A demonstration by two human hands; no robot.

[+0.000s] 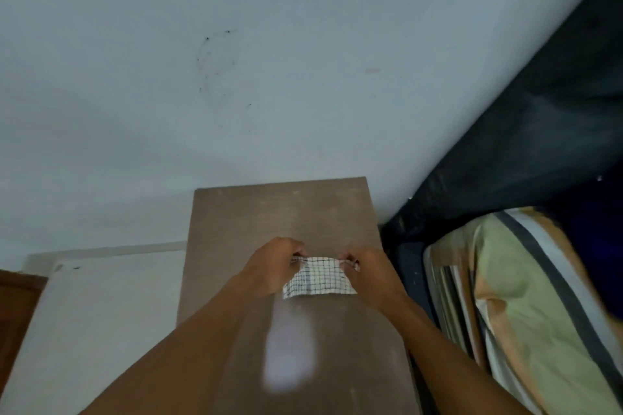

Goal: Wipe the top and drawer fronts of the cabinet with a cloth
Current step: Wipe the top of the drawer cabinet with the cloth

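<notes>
The brown cabinet top (279, 212) fills the lower middle of the head view, with a pale glare patch near its front. Above it I hold a small white cloth with a dark grid pattern (320, 278), stretched flat between both hands. My left hand (273, 263) pinches its upper left corner and my right hand (371, 271) pinches its upper right corner. The cloth hangs just over the middle of the top; whether it touches the wood is unclear. The drawer fronts are out of view.
A pale blue wall (269, 61) rises behind the cabinet. A white surface (101, 307) lies to the left, with a brown wooden piece (17, 307) beyond it. To the right are a dark padded headboard (522, 128) and a striped pillow (522, 296).
</notes>
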